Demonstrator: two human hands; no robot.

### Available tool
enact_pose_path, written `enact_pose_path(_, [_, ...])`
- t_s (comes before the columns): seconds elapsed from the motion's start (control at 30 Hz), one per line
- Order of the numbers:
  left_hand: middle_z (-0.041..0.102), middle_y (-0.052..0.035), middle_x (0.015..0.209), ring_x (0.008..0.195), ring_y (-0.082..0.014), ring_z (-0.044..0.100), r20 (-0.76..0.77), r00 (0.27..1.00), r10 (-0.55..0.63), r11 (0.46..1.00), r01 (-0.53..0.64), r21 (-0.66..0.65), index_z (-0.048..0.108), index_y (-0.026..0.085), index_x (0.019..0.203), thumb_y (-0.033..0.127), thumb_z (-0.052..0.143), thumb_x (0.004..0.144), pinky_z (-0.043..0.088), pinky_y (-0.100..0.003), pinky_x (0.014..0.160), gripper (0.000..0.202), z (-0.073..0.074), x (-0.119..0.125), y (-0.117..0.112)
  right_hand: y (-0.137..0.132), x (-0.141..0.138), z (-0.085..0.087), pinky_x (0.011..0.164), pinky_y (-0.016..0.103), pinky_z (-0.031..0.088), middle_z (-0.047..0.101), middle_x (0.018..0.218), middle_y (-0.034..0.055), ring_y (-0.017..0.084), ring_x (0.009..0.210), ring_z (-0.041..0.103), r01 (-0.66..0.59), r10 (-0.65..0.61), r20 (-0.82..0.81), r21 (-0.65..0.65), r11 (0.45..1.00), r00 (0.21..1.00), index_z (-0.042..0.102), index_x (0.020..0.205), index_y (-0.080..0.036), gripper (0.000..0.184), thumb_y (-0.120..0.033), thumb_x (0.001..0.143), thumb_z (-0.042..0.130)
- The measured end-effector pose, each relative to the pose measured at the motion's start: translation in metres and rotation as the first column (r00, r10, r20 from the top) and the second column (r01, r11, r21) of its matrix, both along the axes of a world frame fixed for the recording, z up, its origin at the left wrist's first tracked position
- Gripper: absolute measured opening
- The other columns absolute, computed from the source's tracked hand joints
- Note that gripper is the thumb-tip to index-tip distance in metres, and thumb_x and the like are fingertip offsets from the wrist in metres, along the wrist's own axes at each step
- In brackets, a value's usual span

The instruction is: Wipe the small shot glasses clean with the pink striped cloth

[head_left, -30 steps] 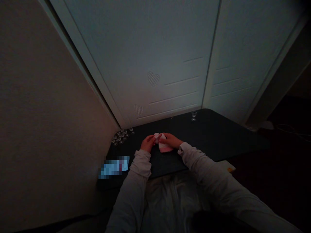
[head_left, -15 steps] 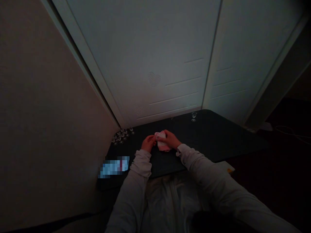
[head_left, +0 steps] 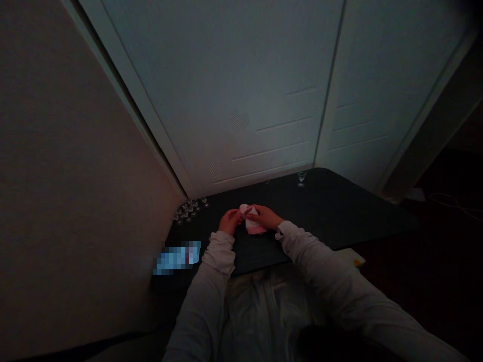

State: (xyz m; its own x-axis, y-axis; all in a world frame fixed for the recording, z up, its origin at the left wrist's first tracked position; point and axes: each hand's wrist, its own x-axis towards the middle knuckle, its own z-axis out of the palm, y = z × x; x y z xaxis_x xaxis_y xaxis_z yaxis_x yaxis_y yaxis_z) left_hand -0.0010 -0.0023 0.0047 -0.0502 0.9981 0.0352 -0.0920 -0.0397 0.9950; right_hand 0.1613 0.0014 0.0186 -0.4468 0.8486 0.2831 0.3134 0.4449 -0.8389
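Observation:
Over the front part of the dark table (head_left: 320, 216), my right hand (head_left: 268, 218) is closed on a pink and white cloth (head_left: 255, 226), which hangs in loose folds below the fingers. My left hand (head_left: 229, 221) meets the cloth from the left, its fingers pinched together at the cloth's upper left edge. What those fingers hold is hidden by the cloth and the dim light. A small stemmed glass (head_left: 301, 179) stands upright near the table's back edge, to the right of both hands.
Several small stemmed glasses (head_left: 188, 209) crowd the table's back left corner by the wall. A bright, pixelated flat object (head_left: 176, 258) lies at the front left. Behind the table rises a white panel (head_left: 234, 75). A pale object (head_left: 349, 257) shows below the front edge.
The cloth has bunched and shifted slightly between my hands, with its upper part now folded over by the left fingertips. Both hands stay in nearly the same place.

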Motion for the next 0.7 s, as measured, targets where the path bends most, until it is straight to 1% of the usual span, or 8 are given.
enact_pose_path(0.07, [0.054, 0.0007, 0.058, 0.048, -0.0063, 0.047, 0.023, 1.0, 0.009, 1.0, -0.009, 0.002, 0.053, 0.013, 0.078, 0.035, 0.064, 0.054, 0.036, -0.02, 0.046, 0.034, 0.001, 0.0, 0.0, 0.0, -0.002, -0.001, 0.073, 0.026, 0.036, 0.055, 0.09, 0.0045, 0.013, 0.08, 0.049, -0.002, 0.0, 0.033, 0.069, 0.998, 0.999, 0.053, 0.093, -0.015, 0.029, -0.034, 0.073, 0.046])
enact_pose_path(0.13, [0.053, 0.0013, 0.057, 0.048, -0.0059, 0.047, 0.05, 0.999, 0.006, 1.0, -0.006, 0.004, 0.052, 0.013, 0.079, 0.034, 0.064, 0.054, 0.036, -0.019, 0.046, 0.034, 0.001, -0.001, 0.0, -0.001, -0.004, -0.002, 0.076, 0.026, 0.035, 0.054, 0.093, 0.0054, 0.013, 0.084, 0.048, 0.033, -0.041, 0.061, 0.127, 0.991, 0.997, 0.053, 0.094, -0.014, 0.028, -0.032, 0.074, 0.045])
enact_pose_path(0.23, [0.054, 0.0016, 0.06, 0.048, -0.0053, 0.047, 0.086, 0.996, -0.011, 1.0, 0.01, 0.014, 0.052, 0.013, 0.081, 0.032, 0.065, 0.053, 0.035, -0.019, 0.045, 0.036, 0.001, -0.002, 0.0, -0.004, -0.007, -0.002, 0.077, 0.026, 0.035, 0.055, 0.094, 0.0045, 0.013, 0.086, 0.048, 0.091, -0.108, 0.076, 0.196, 0.976, 0.991, 0.054, 0.094, -0.016, 0.026, -0.029, 0.073, 0.047])
enact_pose_path(0.37, [0.055, 0.001, 0.064, 0.049, -0.0057, 0.049, 0.102, 0.994, -0.027, 1.0, 0.026, 0.009, 0.051, 0.014, 0.08, 0.03, 0.068, 0.049, 0.036, -0.02, 0.046, 0.039, 0.002, -0.001, -0.002, -0.006, -0.007, -0.001, 0.077, 0.025, 0.035, 0.055, 0.095, 0.0033, 0.013, 0.087, 0.049, 0.133, -0.16, 0.097, 0.239, 0.962, 0.982, 0.054, 0.094, -0.018, 0.025, -0.027, 0.071, 0.049])
enact_pose_path(0.47, [0.056, 0.0006, 0.064, 0.051, -0.0068, 0.05, 0.123, 0.992, -0.041, 0.999, 0.043, -0.009, 0.05, 0.013, 0.076, 0.029, 0.069, 0.046, 0.037, -0.021, 0.047, 0.038, 0.003, 0.0, -0.003, -0.006, -0.007, -0.001, 0.08, 0.025, 0.035, 0.055, 0.097, 0.0042, 0.013, 0.09, 0.049, 0.118, -0.166, 0.149, 0.291, 0.95, 0.975, 0.054, 0.093, -0.017, 0.024, -0.025, 0.071, 0.049])
enact_pose_path(0.57, [0.056, 0.0005, 0.065, 0.052, -0.0072, 0.051, 0.123, 0.99, -0.068, 0.998, 0.07, -0.006, 0.05, 0.013, 0.075, 0.027, 0.07, 0.046, 0.038, -0.021, 0.048, 0.037, 0.002, 0.0, -0.003, -0.006, -0.009, -0.002, 0.084, 0.026, 0.032, 0.055, 0.1, 0.0056, 0.014, 0.095, 0.047, 0.066, -0.153, 0.226, 0.351, 0.934, 0.962, 0.054, 0.095, -0.016, 0.024, -0.022, 0.073, 0.047])
enact_pose_path(0.63, [0.056, 0.0006, 0.065, 0.051, -0.007, 0.05, 0.112, 0.991, -0.079, 0.997, 0.079, 0.002, 0.05, 0.013, 0.075, 0.027, 0.07, 0.046, 0.038, -0.021, 0.048, 0.038, 0.001, -0.001, -0.003, -0.006, -0.01, -0.002, 0.085, 0.027, 0.031, 0.054, 0.102, 0.0064, 0.014, 0.098, 0.045, 0.035, -0.147, 0.276, 0.374, 0.927, 0.95, 0.052, 0.099, -0.016, 0.026, -0.022, 0.074, 0.046])
enact_pose_path(0.7, [0.056, 0.0004, 0.066, 0.052, -0.0071, 0.05, 0.102, 0.991, -0.081, 0.997, 0.08, 0.01, 0.05, 0.013, 0.076, 0.027, 0.07, 0.045, 0.038, -0.021, 0.048, 0.039, 0.002, -0.001, -0.003, -0.007, -0.011, 0.0, 0.084, 0.027, 0.031, 0.052, 0.103, 0.0072, 0.014, 0.099, 0.045, 0.034, -0.167, 0.324, 0.382, 0.924, 0.931, 0.051, 0.101, -0.017, 0.028, -0.023, 0.075, 0.045])
